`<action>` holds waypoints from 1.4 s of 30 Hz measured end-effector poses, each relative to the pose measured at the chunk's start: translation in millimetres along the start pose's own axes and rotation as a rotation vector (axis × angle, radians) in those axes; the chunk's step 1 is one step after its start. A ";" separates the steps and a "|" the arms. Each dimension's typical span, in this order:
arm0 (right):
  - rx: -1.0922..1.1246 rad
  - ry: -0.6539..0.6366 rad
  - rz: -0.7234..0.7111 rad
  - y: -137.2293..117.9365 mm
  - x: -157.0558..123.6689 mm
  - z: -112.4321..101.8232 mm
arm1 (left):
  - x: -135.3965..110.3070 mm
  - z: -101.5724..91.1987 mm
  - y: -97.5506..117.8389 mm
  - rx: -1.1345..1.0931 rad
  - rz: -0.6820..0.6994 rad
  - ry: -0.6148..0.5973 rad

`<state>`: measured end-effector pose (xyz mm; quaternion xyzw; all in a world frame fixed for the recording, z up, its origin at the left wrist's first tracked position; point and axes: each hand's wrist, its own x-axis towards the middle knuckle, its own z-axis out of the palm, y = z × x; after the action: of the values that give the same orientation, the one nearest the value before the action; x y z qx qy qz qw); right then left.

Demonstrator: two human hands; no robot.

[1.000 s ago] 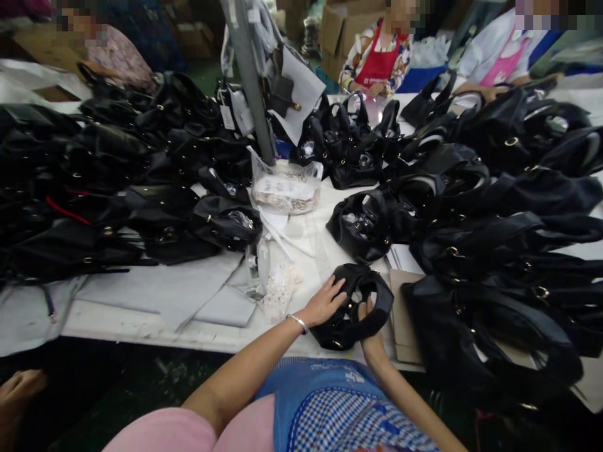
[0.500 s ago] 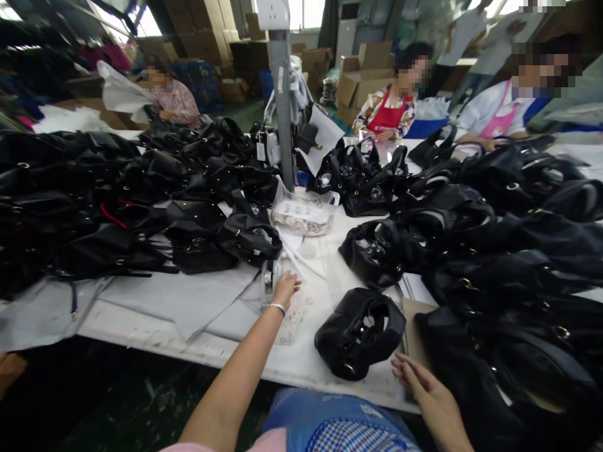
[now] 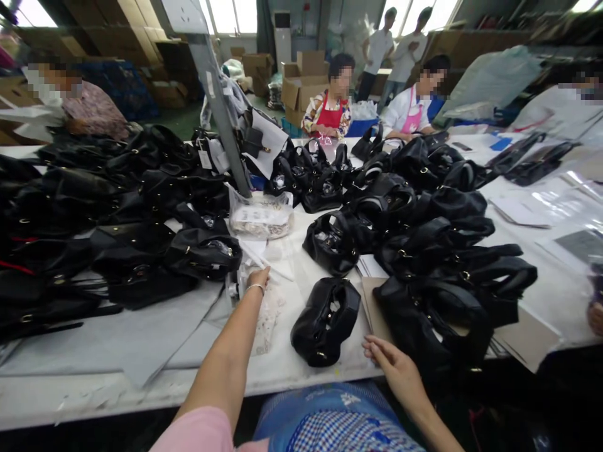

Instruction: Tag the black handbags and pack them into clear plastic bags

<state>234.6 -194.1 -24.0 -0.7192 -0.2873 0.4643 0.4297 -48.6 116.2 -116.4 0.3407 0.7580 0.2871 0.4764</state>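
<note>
My left hand (image 3: 259,278) reaches over the white table, a silver bangle on its wrist. Its fingers point away from me and are mostly hidden; whether it holds anything does not show. Just left of it is a clear plastic object (image 3: 233,290), too unclear to name. Clear plastic with small gold-brown pieces (image 3: 267,323) lies under and beside the forearm. A black handbag (image 3: 320,326) sits upright between my hands, its handle raised. My right hand (image 3: 393,363), fingers stretched and loosely apart, is at the table's front edge, right of that bag, holding nothing.
Black handbags crowd the left (image 3: 136,257) and right (image 3: 433,307) of the table. A clear bag of gold-coloured pieces (image 3: 261,220) lies near a grey post (image 3: 221,113). Brown card (image 3: 372,307) lies by the right pile. Several people work across the table.
The view has swung right, so the table's contents appear further left. My left hand has reached slightly farther out and its fingers are less visible. My right hand stays beside the near handbag.
</note>
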 end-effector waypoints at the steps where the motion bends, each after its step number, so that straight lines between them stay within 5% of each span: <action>1: -0.015 -0.013 -0.010 -1.7 -0.9 0.6 | -2.5 2.1 0.1 0.010 0.006 -0.003; 8: -0.157 0.046 -0.107 -18.3 -5.4 -10.4 | -54.1 -12.6 -10.7 0.070 0.127 -0.024; 12: -0.126 0.060 -0.195 -44.8 -14.5 -2.8 | -120.6 -38.5 -10.2 0.131 0.440 -0.058; 18: 0.094 -0.238 -0.286 -104.3 -25.0 37.8 | -248.9 -58.3 16.4 0.542 0.868 -0.486; 21: 0.151 -0.330 -0.246 -117.2 -25.1 48.0 | -281.7 -58.3 27.4 0.597 0.915 -0.746; 24: 0.280 -0.210 -0.195 -114.1 -23.2 33.0 | -280.1 -53.0 31.6 0.445 0.801 -0.881; 27: 0.525 0.007 -0.044 -97.9 -21.2 -2.7 | -255.3 -41.7 28.6 0.279 0.694 -0.721; 29: 0.613 -0.048 0.172 -82.6 -22.3 -27.0 | -235.2 -29.9 22.6 0.241 0.723 -0.604; 32: 0.572 -0.309 0.470 -60.5 -29.6 -49.0 | -209.4 -5.6 10.9 0.242 0.822 -0.537; 35: 0.471 -0.411 0.542 -48.9 -36.5 -48.5 | -190.1 22.6 3.8 0.259 0.878 -0.535; 42: 0.310 -0.407 0.398 -51.9 -14.6 -3.7 | -164.2 63.1 11.9 0.264 0.918 -0.587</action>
<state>231.3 -183.0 28.8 -0.5797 -0.1470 0.7116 0.3688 63.8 0.5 -44.9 0.7580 0.3972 0.2610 0.4468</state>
